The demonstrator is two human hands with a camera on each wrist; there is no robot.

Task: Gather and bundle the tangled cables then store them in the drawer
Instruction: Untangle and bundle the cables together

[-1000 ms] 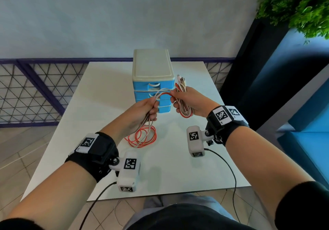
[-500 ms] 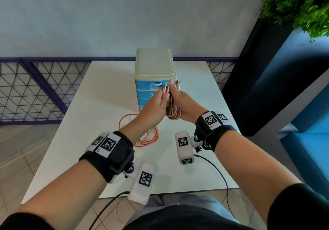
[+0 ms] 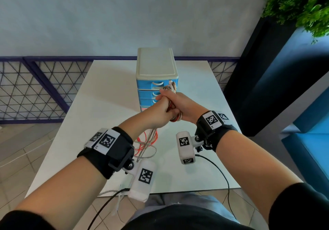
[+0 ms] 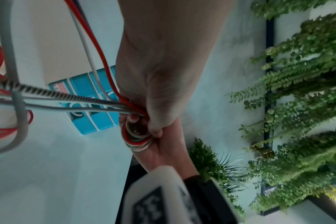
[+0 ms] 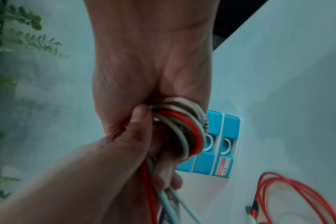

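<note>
My right hand grips a coil of red, white and braided cables in front of the blue drawer unit. The coil's loops bulge out below the right palm. My left hand presses against the right one and grips the loose cable strands running into the coil. Those strands hang down to a slack pile of red and white cable on the white table. All the drawers look closed. Cable plugs stick up above the hands.
The drawer unit stands at the middle back of the table. A red cable end with its plug lies on the table. A railing runs on the left, a dark planter with green plants and blue seating on the right.
My left hand rose from over the slack pile to meet the right hand at the coil. More cable is wound into the coil, and the slack on the table has shrunk.
</note>
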